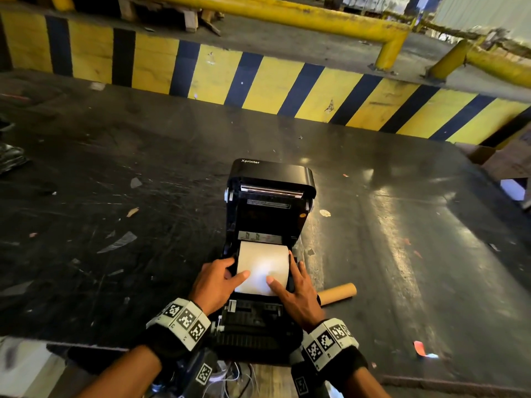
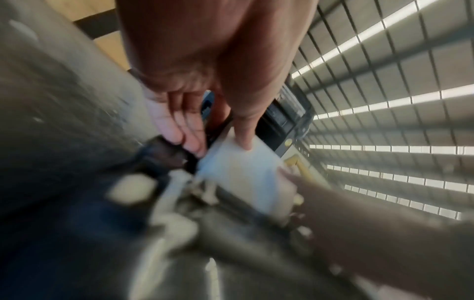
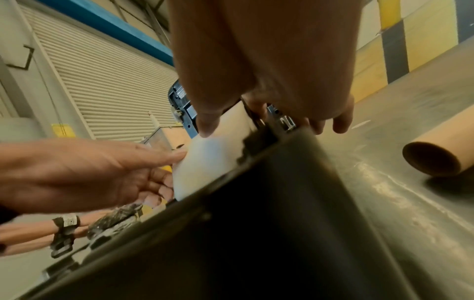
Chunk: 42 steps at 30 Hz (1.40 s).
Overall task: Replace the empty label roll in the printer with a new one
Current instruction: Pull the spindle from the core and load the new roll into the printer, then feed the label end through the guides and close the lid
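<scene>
A black Xprinter label printer [image 1: 273,179] stands on the dark table [image 1: 115,182] with its lid tilted up and back. A white label roll [image 1: 263,265] lies in its open bay. My left hand [image 1: 218,280] is at the roll's left end, its thumb pressing on the paper and its straight fingers [image 2: 189,140] reaching down beside the roll [image 2: 246,172]. My right hand [image 1: 296,288] is at the right end with its thumb [image 3: 207,125] on the paper [image 3: 202,160] and its fingers over the printer's side wall. A bare brown cardboard core [image 1: 337,294] lies on the table right of the printer.
A yellow and dark striped barrier [image 1: 258,79] bounds the table's far side, with yellow pipe rails [image 1: 316,18] beyond. Paper and tape scraps litter the table, including a red one [image 1: 419,347]. A cardboard box [image 1: 488,156] sits far right. Cables [image 1: 238,377] hang below the near edge.
</scene>
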### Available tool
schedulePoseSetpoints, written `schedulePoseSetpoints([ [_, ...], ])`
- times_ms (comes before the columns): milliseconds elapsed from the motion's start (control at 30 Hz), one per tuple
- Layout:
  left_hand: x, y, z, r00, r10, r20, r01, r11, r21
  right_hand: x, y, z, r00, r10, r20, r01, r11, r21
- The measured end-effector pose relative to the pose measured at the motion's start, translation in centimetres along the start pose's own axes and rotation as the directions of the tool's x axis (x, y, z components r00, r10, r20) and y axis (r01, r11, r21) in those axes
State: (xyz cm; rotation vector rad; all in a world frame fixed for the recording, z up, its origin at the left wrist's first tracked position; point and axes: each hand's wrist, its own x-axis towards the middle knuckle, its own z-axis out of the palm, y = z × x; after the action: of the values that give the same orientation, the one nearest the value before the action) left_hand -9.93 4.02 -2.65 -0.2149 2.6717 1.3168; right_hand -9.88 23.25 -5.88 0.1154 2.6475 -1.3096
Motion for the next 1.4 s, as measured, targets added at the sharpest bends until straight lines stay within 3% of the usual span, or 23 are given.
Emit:
schedulePoseSetpoints([
  [100, -0.1, -0.4, -0.1, 0.999, 0.027, -0.033, -0.026, 0.999, 0.041, 0.2, 0.6, 0.5, 0.996, 0.013, -0.089, -0.003, 0.994, 0.11],
  [233, -0.7, 0.3, -0.1, 0.987, 0.07, -0.144, -0.059, 0.995, 0.084, -0.6, -0.5, 0.3, 0.935, 0.031, -0.353, -0.012, 0.998, 0.056],
  [467, -1.4, -0.7, 0.8, 0.99, 0.035, -0.136, -0.033, 0.999, 0.011, -0.9, 0.2, 0.7, 0.921, 0.093, -0.378, -0.081, 0.996, 0.047],
  [733, -1.3, -2.5, 0.7, 0.988, 0.119, -0.098, -0.135, 0.976, -0.172, -2.5, -0.6, 0.0, 0.942, 0.153, -0.3, -0.151, 0.988, 0.031],
  [1067, -1.0, -3.1, 0.8, 0.986, 0.165, -0.005, -0.165, 0.986, -0.005, -2.5, 1.3, -0.5, 0.989, 0.126, -0.082, -0.123, 0.991, 0.042],
  [1200, -1.2, -3.0, 0.7, 0.985, 0.173, -0.017, -0.173, 0.983, -0.058, -2.1, 0.8, -1.5, 0.994, 0.108, 0.03, -0.109, 0.994, 0.026],
  [1400, -0.8, -2.9, 0.0, 0.982, 0.176, 0.074, -0.172, 0.983, -0.057, -2.3, 0.7, -2.5, 0.994, -0.011, 0.109, 0.007, 0.999, 0.04],
])
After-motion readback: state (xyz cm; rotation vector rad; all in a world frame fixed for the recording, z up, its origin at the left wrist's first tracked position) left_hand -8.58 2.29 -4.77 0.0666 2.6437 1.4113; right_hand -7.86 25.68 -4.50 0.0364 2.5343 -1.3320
